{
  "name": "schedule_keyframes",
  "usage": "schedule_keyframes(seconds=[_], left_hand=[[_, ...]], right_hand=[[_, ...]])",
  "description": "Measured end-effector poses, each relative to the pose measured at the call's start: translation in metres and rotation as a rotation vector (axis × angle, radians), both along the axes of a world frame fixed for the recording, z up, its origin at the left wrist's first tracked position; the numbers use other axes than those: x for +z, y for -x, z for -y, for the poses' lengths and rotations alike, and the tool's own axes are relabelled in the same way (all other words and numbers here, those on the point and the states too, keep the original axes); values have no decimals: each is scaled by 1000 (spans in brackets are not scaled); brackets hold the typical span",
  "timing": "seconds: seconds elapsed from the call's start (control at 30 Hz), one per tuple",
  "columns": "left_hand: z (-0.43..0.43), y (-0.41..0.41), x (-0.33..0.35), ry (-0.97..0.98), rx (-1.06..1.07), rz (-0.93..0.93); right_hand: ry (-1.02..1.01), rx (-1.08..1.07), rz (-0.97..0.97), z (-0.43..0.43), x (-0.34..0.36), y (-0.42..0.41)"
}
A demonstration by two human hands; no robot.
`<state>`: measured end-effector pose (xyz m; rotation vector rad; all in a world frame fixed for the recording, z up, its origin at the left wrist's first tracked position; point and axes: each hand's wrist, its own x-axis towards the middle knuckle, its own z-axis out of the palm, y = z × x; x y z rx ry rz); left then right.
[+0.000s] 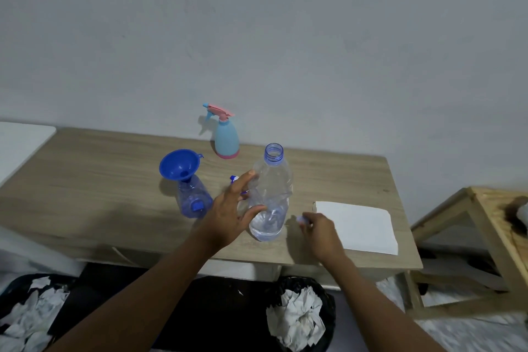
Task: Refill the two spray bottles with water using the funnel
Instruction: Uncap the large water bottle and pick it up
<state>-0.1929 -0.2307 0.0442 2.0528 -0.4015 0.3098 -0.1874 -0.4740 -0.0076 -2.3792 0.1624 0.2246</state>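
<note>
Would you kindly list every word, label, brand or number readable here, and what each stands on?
No text is readable in this view.
The clear water bottle, pink-topped spray bottle, blue funnel, clear blue spray bottle and white paper sheet show no print.

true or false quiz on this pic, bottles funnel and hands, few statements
1. The funnel sits in the neck of the clear blue spray bottle. True.
2. The water bottle is capped. False: its neck is open, and the right hand pinches the cap.
3. The left hand grips the water bottle. True.
4. The pink and blue spray bottle lies on its side. False: it stands upright, with its sprayer head on.
5. The water bottle is full. False: only a little water shows at its bottom.
</note>
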Motion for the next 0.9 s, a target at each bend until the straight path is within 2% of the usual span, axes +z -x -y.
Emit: schedule_keyframes(seconds=[0.1, 0.23, 0.3, 0.37, 0.47, 0.57, 0.7, 0.8, 0.9], left_hand=[[2, 0, -3, -3, 14, 8], [3, 0, 0, -38, 13, 67], [2, 0, 1, -69, 12, 75], [2, 1, 2, -81, 1, 69], [-1, 2, 3, -103, -35, 100], [-5, 4, 2, -138, -36, 73], [-8, 8, 3, -207, -58, 35], [-11, 16, 5, -218, 2, 49], [-25, 31, 5, -68, 172, 28]], right_hand=[[132, 91, -94, -7, -16, 7], [278, 198, -78, -11, -29, 6], [278, 200, -75, -8, -32, 5], [148, 131, 5, -5, -28, 4], [-190, -13, 339, -4, 3, 3], [-448, 122, 467, -9, 45, 2], [-455, 400, 497, -19, 68, -1], [-445, 371, 533, -31, 71, 0], [-419, 262, 565, -49, 68, 1]])
